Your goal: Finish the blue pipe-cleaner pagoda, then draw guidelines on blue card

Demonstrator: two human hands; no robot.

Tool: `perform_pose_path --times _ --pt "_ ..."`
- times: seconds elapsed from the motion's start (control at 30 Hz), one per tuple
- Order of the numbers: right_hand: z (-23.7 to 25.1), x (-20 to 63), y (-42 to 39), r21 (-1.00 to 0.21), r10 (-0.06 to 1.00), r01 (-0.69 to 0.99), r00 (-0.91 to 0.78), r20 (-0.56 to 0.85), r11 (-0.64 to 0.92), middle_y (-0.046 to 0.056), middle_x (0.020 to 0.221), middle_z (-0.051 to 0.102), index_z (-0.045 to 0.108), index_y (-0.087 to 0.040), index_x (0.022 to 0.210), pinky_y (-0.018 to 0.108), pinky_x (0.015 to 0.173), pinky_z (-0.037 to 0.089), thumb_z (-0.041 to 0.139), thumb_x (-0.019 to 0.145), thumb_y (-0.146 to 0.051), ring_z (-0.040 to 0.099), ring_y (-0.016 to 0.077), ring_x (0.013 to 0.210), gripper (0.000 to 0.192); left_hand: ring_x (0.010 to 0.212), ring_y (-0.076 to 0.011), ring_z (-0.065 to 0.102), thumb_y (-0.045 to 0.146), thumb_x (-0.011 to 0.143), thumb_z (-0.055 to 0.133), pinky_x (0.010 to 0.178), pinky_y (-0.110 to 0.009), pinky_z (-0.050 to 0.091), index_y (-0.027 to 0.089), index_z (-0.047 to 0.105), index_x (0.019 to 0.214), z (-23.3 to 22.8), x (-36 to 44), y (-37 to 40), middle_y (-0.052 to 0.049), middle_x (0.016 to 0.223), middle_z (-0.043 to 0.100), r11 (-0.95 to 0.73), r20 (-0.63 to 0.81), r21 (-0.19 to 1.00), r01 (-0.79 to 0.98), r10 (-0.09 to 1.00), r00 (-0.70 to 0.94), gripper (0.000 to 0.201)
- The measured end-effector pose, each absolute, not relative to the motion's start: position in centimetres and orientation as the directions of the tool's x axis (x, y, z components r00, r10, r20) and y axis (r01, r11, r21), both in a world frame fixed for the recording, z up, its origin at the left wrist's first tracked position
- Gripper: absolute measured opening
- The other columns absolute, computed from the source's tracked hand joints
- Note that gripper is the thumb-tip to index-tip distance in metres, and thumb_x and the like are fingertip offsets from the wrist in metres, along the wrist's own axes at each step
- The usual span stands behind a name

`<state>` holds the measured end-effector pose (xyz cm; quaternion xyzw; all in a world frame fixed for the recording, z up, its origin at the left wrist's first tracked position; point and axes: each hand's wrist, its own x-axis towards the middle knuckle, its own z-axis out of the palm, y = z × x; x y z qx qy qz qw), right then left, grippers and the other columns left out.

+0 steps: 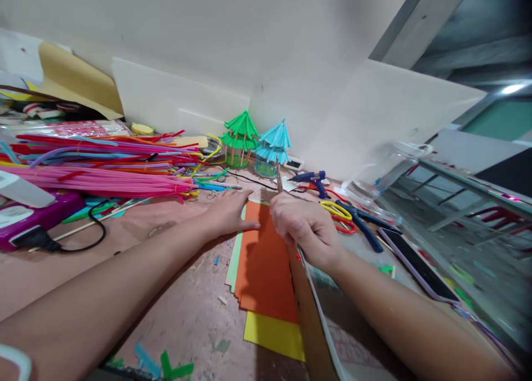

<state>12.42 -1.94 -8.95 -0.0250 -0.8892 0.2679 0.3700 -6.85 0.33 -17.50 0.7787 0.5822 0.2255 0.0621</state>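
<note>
My left hand (233, 212) lies with its fingers stretched out at the upper left corner of a stack of coloured paper, the thumb resting on the orange top sheet (266, 264). A yellow sheet (274, 335) sticks out at the stack's near end, and pale green edges show on its left. Closed around the upper edge of a cardboard sheet (310, 320) is my right hand (307, 228). That cardboard stands tilted on edge along the stack's right side and hides part of it. Its far corner pokes up beyond my fingers.
Pipe cleaners (103, 165) are heaped at the left beside a purple power strip (37, 217). Behind stand a green model pavilion (240, 140) and a blue one (272, 148). A glue gun (311, 180), scissors (343, 217), pliers (366, 226) and a phone (418, 264) lie at the right.
</note>
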Motion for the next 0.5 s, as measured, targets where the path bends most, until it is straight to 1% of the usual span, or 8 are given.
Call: perform_pose_path --times 0.17,0.33,0.5 --pt "-9.01 12.45 -1.97 -0.491 0.245 -0.149 -0.722 0.647 0.858 0.000 0.055 0.042 0.042 -0.021 0.058 0.036 0.070 0.040 0.035 0.103 -0.044 0.042 0.0148 0.056 0.051 0.130 -0.0383 0.048 0.062 0.079 0.065 0.106 -0.050 0.037 0.014 0.044 0.144 -17.19 -6.84 0.06 -0.019 0.142 0.054 -0.340 0.308 0.338 0.877 0.921 0.238 0.083" --pt "-9.11 12.52 -1.92 -0.496 0.249 -0.148 -0.722 0.646 0.856 0.000 0.055 0.044 0.043 -0.021 0.058 0.036 0.069 0.040 0.035 0.103 -0.045 0.043 0.0150 0.057 0.052 0.134 -0.0361 0.044 0.058 0.081 0.065 0.112 -0.049 0.029 0.017 0.043 0.145 -16.84 -6.95 -0.12 -0.016 0.142 0.055 -0.407 0.350 0.296 0.864 0.888 0.298 0.079" --pt "-9.10 12.48 -1.90 -0.491 0.251 -0.145 -0.716 0.652 0.859 0.000 0.055 0.044 0.042 -0.021 0.057 0.035 0.068 0.041 0.036 0.103 -0.046 0.043 0.0146 0.057 0.052 0.130 -0.0352 0.048 0.053 0.083 0.066 0.108 -0.047 0.035 0.017 0.038 0.148 -17.20 -6.95 0.19 -0.017 0.140 0.055 -0.442 0.377 0.321 0.838 0.871 0.315 0.079"
